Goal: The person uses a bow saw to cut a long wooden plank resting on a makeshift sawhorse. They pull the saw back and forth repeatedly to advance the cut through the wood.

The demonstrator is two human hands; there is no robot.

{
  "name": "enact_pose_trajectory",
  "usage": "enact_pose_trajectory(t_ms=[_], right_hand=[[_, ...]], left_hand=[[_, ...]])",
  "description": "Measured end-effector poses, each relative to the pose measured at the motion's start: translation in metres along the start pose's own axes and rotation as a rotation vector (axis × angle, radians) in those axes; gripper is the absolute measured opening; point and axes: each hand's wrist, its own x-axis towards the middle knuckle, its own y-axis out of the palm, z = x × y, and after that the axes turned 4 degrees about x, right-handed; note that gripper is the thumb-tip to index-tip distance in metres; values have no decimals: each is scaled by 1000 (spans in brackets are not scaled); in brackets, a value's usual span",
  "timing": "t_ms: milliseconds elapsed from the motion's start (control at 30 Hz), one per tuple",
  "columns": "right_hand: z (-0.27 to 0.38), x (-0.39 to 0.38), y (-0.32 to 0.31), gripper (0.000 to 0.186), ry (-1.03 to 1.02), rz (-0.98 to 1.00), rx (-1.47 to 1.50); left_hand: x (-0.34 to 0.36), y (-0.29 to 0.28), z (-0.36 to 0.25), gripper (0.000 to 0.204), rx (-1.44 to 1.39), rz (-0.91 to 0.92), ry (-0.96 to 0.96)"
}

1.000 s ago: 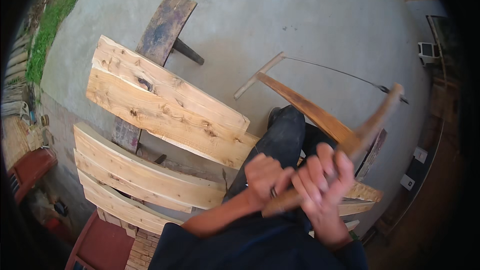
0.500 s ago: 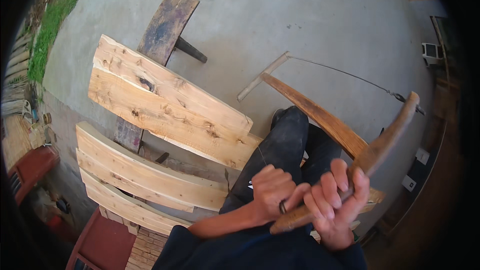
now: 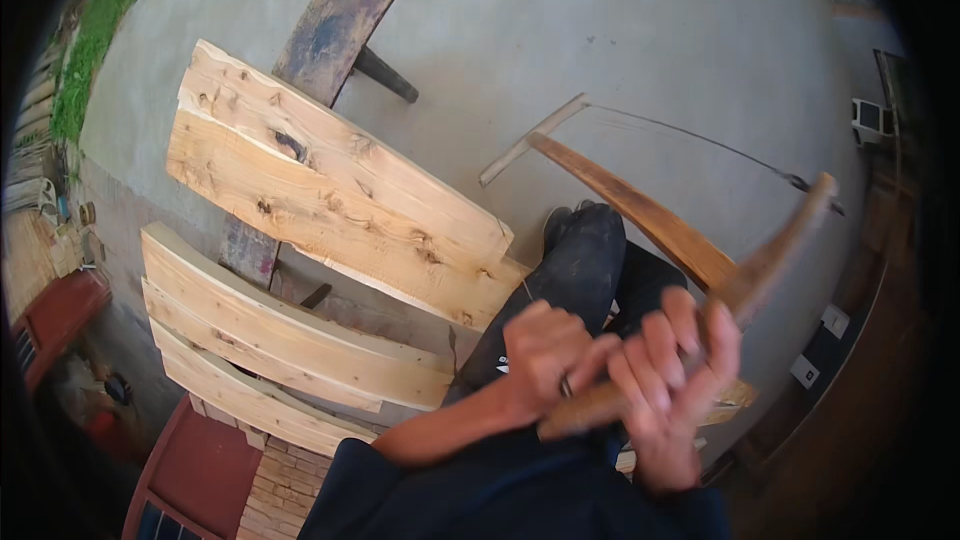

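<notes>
A wooden frame saw [image 3: 640,210] with a twisted wire along its far side lies across my knees and reaches forward. My right hand [image 3: 665,370] is wrapped around its near wooden arm [image 3: 765,275], the palm turned up. Just left of it, my left hand [image 3: 550,350] is closed in a fist at the lower end of that arm, close to a dark ring-like piece. What the left fingers grip is mostly hidden, but they are on the saw. A thin line, perhaps the blade, shows beyond the left fist, next to a wide knotty plank [image 3: 330,195].
The knotty plank rests across a worn dark bench [image 3: 345,25] with splayed legs. Several pale planks [image 3: 280,340] lie nearer, to the left. Red chairs [image 3: 205,465] stand at the lower left. Concrete floor [image 3: 650,30] spreads ahead, and small white items [image 3: 805,370] sit at the right.
The view has shifted slightly, so the planks and bench sit a little higher and further left. Both hands keep their grip on the saw; its near arm and the right hand look blurred.
</notes>
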Motion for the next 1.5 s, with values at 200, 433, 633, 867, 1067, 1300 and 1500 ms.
enact_pose_trajectory(t_ms=[200, 433, 633, 867, 1067, 1300, 1500], right_hand=[[-6, -22, -5, 40, -47, 52, -128], [-14, 39, -26, 37, -19, -32, -139], [19, -83, 1, 38, 31, 210, -129], [-24, 44, -28, 35, -28, 17, -158], [7, -51, -6, 35, 25, 107, -24], [-4, -14, -29, 36, -13, 101, -73], [-17, 52, -37, 36, -6, -93, -63]], left_hand=[[-16, -1, -6, 43, 12, 41, 43], [-8, 1, 35, 47, -88, 93, 14], [-12, -18, -70, 39, -84, 166, 14], [-8, 3, 54, 48, -72, 71, 37], [-13, -6, -35, 44, 18, 125, 84], [-15, -5, 9, 37, 14, 180, 96], [-9, 0, 68, 44, 1, 254, 19]])
